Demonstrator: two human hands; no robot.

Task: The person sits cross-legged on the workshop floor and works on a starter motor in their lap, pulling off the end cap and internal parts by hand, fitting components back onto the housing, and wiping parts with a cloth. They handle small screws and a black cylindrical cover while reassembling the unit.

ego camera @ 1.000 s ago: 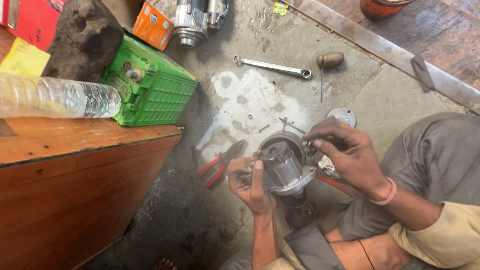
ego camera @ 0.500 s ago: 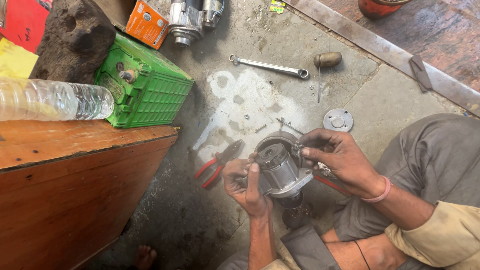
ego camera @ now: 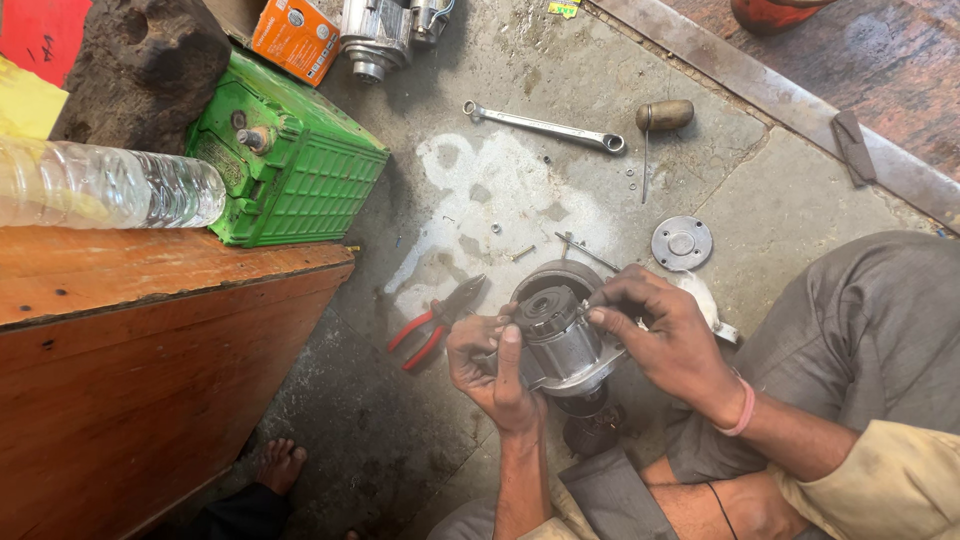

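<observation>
While both hands (ego camera: 590, 350) clasp a ribbed, cylindrical metal motor part (ego camera: 556, 335) – red-handled pliers (ego camera: 432, 325) lie beside

Head view: I look steeply down, close over my lap.
Facing: toward the ribbed green plastic battery case (ego camera: 290, 160) ahead-left.

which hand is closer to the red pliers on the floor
Left. The left hand holds the metal motor part just right of the red pliers; the right hand grips the part's far side.
</observation>
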